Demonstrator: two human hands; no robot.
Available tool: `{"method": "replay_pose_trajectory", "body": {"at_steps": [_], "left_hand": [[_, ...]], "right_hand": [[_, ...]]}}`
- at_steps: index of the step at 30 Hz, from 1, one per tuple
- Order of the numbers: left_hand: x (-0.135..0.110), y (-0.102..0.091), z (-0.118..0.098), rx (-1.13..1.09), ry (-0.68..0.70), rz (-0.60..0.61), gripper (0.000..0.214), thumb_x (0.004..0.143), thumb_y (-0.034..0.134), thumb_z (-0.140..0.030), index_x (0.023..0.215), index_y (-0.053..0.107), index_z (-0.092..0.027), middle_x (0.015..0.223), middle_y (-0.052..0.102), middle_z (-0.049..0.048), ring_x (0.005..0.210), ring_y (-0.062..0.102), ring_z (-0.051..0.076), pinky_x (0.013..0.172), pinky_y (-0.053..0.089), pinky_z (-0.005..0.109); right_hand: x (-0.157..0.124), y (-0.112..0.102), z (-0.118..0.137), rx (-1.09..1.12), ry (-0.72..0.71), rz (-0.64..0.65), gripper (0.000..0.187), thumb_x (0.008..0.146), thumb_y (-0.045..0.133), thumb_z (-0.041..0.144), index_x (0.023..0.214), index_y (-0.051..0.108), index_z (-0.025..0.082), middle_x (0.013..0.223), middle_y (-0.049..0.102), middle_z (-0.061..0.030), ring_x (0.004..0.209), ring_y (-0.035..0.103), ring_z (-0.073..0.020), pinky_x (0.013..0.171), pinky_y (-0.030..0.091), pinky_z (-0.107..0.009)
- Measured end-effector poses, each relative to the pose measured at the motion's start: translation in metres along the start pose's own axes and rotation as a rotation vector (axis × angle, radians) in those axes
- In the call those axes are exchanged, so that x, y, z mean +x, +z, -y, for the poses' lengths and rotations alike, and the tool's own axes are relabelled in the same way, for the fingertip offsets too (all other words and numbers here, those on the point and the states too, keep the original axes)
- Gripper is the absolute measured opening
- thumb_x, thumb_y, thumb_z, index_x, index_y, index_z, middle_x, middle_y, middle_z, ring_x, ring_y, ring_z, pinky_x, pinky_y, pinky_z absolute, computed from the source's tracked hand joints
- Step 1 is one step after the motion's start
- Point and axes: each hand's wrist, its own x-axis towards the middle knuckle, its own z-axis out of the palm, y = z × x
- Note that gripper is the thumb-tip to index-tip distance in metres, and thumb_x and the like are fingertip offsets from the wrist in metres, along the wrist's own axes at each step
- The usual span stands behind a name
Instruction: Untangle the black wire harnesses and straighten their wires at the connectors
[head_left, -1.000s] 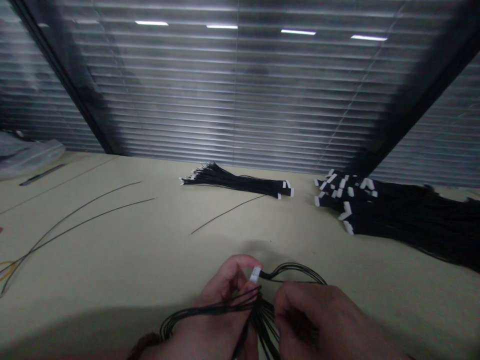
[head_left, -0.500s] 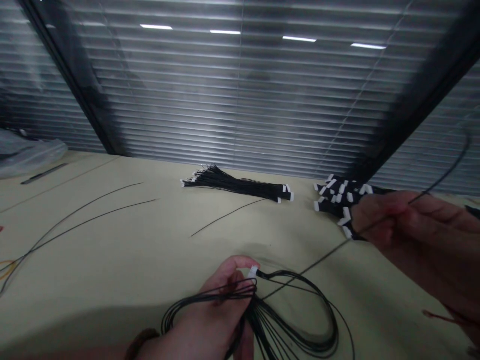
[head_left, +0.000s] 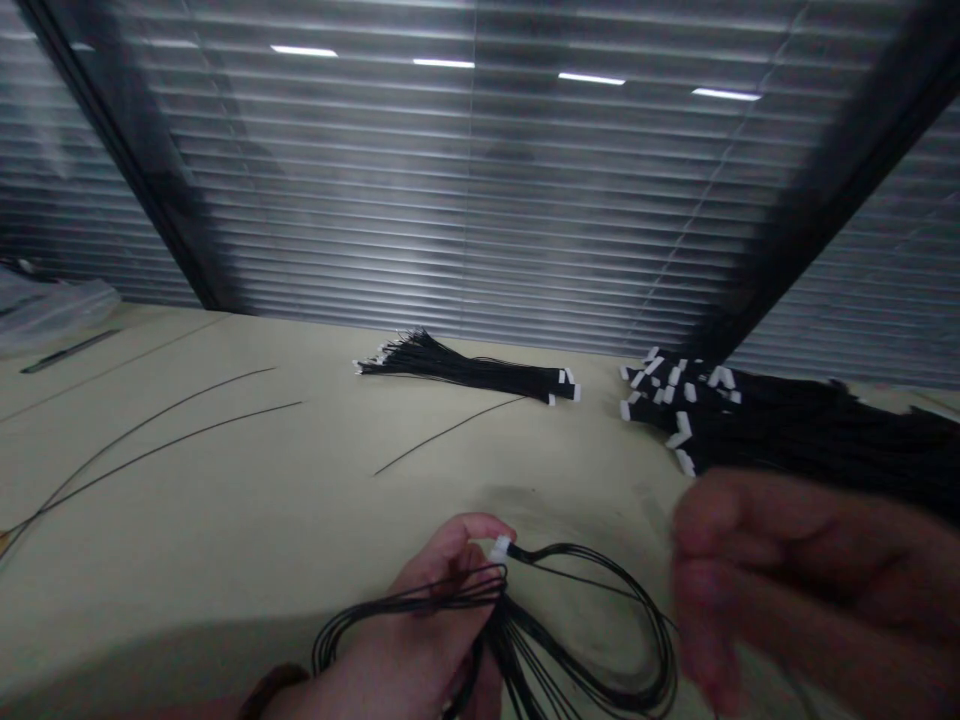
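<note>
Plainly, left fingers (head_left: 484,525) pinch a white connector (head_left: 500,549); whether right fingers (head_left: 712,510) hold anything is unclear; a plastic bag (head_left: 64,310) lies leftward.

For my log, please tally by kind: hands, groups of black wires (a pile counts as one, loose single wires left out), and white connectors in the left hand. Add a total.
Hands: 2 (left hand, right hand)
Black wire groups: 3 (held bundle, middle bundle, pile at the right)
White connector in left hand: 1
Total: 6
</note>
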Motion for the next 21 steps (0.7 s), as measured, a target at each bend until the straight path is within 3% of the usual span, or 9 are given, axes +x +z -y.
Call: {"method": "replay_pose_trajectory", "body": {"at_steps": [1, 2, 5, 8, 16, 21], "left_hand": [[-0.002, -0.001, -0.003, 0.006, 0.002, 0.017, 0.023, 0.089, 0.051, -0.031, 0.103, 0.056, -0.014, 0.077, 0.062, 0.0011, 0.051, 0.055, 0.007, 0.043, 0.047, 0.019], [-0.004, -0.003, -0.006, 0.012, 0.002, 0.033, 0.023, 0.088, 0.051, -0.030, 0.104, 0.057, -0.014, 0.085, 0.062, 0.0031, 0.060, 0.059, 0.010, 0.051, 0.051, 0.023], [-0.008, -0.006, -0.013, 0.019, 0.006, 0.075, 0.025, 0.088, 0.053, -0.028, 0.108, 0.056, -0.015, 0.103, 0.061, 0.0068, 0.081, 0.061, 0.016, 0.067, 0.054, 0.033], [-0.007, -0.006, -0.013, 0.019, 0.013, 0.093, 0.028, 0.087, 0.053, -0.029, 0.111, 0.055, -0.016, 0.109, 0.059, 0.0079, 0.087, 0.061, 0.019, 0.072, 0.054, 0.037], [-0.008, -0.004, -0.010, 0.040, 0.019, 0.087, 0.027, 0.088, 0.052, -0.029, 0.112, 0.055, -0.017, 0.112, 0.059, 0.0084, 0.090, 0.060, 0.019, 0.075, 0.053, 0.038], [-0.005, -0.002, -0.012, 0.041, 0.034, 0.050, 0.025, 0.088, 0.051, -0.031, 0.108, 0.056, -0.016, 0.098, 0.062, 0.0061, 0.076, 0.061, 0.015, 0.065, 0.053, 0.032]], "right_hand": [[0.001, 0.013, 0.008, 0.078, -0.005, 0.234, 0.025, 0.087, 0.043, 0.037, 0.069, 0.055, 0.024, 0.052, 0.057, 0.0032, 0.044, 0.054, -0.0091, 0.041, 0.038, -0.017], [0.002, 0.026, 0.013, 0.069, -0.004, 0.275, 0.021, 0.085, 0.046, 0.031, 0.068, 0.055, 0.023, 0.053, 0.057, 0.0040, 0.047, 0.053, -0.0082, 0.041, 0.035, -0.016], [0.002, 0.049, 0.018, 0.001, -0.023, 0.234, 0.016, 0.081, 0.047, 0.022, 0.067, 0.055, 0.022, 0.056, 0.056, 0.0059, 0.049, 0.049, -0.0060, 0.044, 0.031, -0.017], [-0.001, 0.052, 0.013, -0.010, -0.035, 0.248, 0.017, 0.082, 0.046, 0.020, 0.067, 0.054, 0.021, 0.056, 0.054, 0.0064, 0.049, 0.047, -0.0049, 0.046, 0.030, -0.017], [0.001, 0.051, 0.013, -0.029, -0.060, 0.244, 0.018, 0.081, 0.044, 0.020, 0.065, 0.051, 0.019, 0.055, 0.051, 0.0057, 0.048, 0.044, -0.0053, 0.044, 0.028, -0.018], [0.000, 0.050, 0.012, -0.044, -0.045, 0.236, 0.019, 0.083, 0.042, 0.022, 0.066, 0.051, 0.019, 0.056, 0.050, 0.0048, 0.050, 0.045, -0.0062, 0.045, 0.029, -0.019]]}}
